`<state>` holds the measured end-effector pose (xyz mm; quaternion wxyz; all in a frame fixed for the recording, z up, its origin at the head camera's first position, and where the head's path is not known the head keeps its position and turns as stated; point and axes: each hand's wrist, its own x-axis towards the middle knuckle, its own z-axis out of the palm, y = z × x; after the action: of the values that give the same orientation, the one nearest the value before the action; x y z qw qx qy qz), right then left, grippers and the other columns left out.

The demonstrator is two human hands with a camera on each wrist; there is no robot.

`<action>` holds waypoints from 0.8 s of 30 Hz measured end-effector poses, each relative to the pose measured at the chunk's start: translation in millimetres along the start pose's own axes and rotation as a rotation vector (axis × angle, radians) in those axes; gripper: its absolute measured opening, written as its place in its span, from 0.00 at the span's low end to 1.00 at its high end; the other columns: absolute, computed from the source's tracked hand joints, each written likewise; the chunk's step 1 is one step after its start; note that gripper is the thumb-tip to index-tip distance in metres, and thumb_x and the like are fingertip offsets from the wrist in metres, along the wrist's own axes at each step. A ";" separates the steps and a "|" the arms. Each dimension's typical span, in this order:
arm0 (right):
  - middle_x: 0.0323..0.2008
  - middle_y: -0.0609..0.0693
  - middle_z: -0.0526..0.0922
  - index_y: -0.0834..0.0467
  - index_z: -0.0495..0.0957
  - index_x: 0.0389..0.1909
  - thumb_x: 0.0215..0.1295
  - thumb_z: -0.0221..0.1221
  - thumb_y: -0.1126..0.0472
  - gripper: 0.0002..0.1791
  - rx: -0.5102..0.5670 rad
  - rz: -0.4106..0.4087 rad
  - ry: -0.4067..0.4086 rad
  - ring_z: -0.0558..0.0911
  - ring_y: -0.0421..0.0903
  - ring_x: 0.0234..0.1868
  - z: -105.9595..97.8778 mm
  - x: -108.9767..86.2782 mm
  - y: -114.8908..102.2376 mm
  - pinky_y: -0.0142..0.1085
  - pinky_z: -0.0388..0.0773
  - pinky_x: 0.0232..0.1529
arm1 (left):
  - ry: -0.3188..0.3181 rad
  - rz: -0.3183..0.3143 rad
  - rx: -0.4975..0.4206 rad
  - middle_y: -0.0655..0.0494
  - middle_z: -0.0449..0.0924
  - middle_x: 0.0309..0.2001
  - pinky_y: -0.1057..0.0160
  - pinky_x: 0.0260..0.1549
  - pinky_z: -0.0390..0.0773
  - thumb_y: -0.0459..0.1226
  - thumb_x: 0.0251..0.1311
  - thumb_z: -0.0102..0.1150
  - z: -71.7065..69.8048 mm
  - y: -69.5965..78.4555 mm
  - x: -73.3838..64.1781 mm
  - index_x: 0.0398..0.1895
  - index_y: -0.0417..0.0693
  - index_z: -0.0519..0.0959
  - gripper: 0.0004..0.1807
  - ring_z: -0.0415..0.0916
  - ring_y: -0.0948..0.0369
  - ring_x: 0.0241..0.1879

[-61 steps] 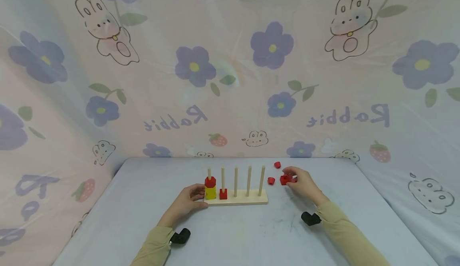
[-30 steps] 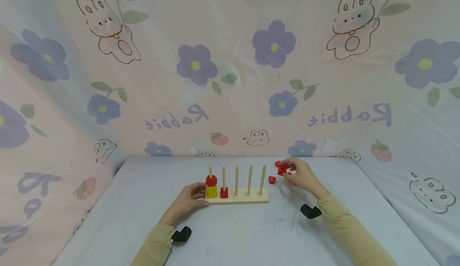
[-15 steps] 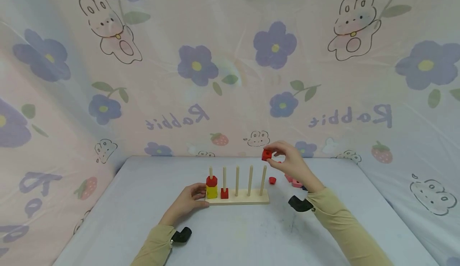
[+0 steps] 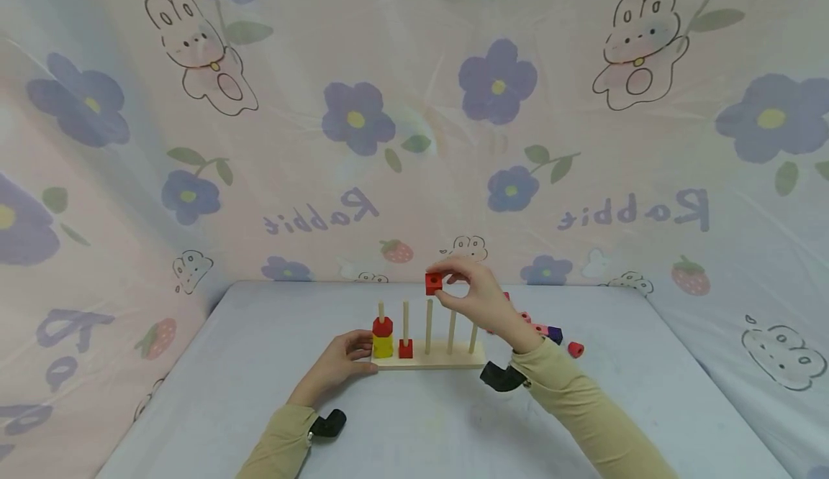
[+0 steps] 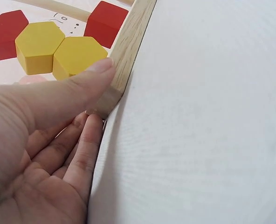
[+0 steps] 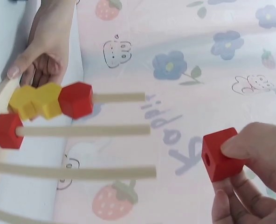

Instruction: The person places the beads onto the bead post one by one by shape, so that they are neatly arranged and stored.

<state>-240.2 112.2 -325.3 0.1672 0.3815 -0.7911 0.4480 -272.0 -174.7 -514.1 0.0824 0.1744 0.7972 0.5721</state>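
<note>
A wooden peg board (image 4: 424,365) with several upright pegs stands on the table. My left hand (image 4: 340,357) grips its left end, with the thumb (image 5: 98,74) on the wood beside the lowest bead. Two yellow hexagonal beads (image 4: 383,346) are stacked on the leftmost peg under a red hexagonal bead (image 4: 382,326). One red cube bead (image 4: 405,349) sits at the foot of the second peg. Between thumb and fingers, my right hand (image 4: 482,298) pinches another red cube bead (image 6: 222,165); it is just above the middle peg's tip, and its hole shows in the right wrist view.
Right of the board, partly behind my right forearm, lie loose beads: a red one (image 4: 576,349), a dark blue one (image 4: 554,334), a pink one (image 4: 539,329) and several more. A patterned cloth (image 4: 414,177) hangs behind the white table (image 4: 414,429).
My right hand has lifted the red cube bead from the loose beads and carried it up and left, over the middle peg. The left hand has stayed at the board's end.
</note>
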 end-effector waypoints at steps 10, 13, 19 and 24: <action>0.43 0.61 0.80 0.68 0.77 0.48 0.54 0.62 0.79 0.18 0.076 0.013 0.000 0.78 0.55 0.43 28.7 3.4 -0.7 0.36 0.80 0.43 | -0.005 0.013 0.005 0.40 0.72 0.56 0.55 0.54 0.75 0.27 0.50 0.69 0.6 10.4 -4.6 0.61 0.33 0.67 0.33 0.72 0.45 0.55; 0.44 0.61 0.80 0.69 0.76 0.48 0.55 0.62 0.79 0.18 0.081 0.022 -0.003 0.78 0.56 0.44 35.2 2.1 -0.5 0.37 0.80 0.43 | -0.009 0.009 -0.003 0.40 0.72 0.55 0.54 0.55 0.75 0.26 0.51 0.68 0.8 23.0 -9.7 0.60 0.32 0.67 0.32 0.72 0.44 0.55; 0.44 0.58 0.80 0.65 0.77 0.48 0.55 0.63 0.78 0.18 0.075 0.030 0.012 0.78 0.54 0.45 50.2 -1.0 17.2 0.43 0.79 0.46 | -0.008 0.005 -0.006 0.40 0.73 0.54 0.53 0.55 0.74 0.26 0.52 0.67 1.3 33.9 -14.3 0.60 0.32 0.68 0.31 0.72 0.43 0.55; 0.45 0.50 0.79 0.62 0.79 0.48 0.56 0.64 0.75 0.18 0.076 0.070 0.024 0.77 0.47 0.46 61.2 -1.3 40.8 0.45 0.79 0.49 | -0.006 0.008 -0.004 0.40 0.73 0.55 0.53 0.55 0.74 0.26 0.51 0.67 1.1 32.4 -12.9 0.60 0.32 0.68 0.31 0.72 0.43 0.55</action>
<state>-265.4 74.1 -383.0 0.1461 0.3545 -0.7842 0.4878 -253.7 -169.3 -484.9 0.0827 0.1792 0.7951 0.5734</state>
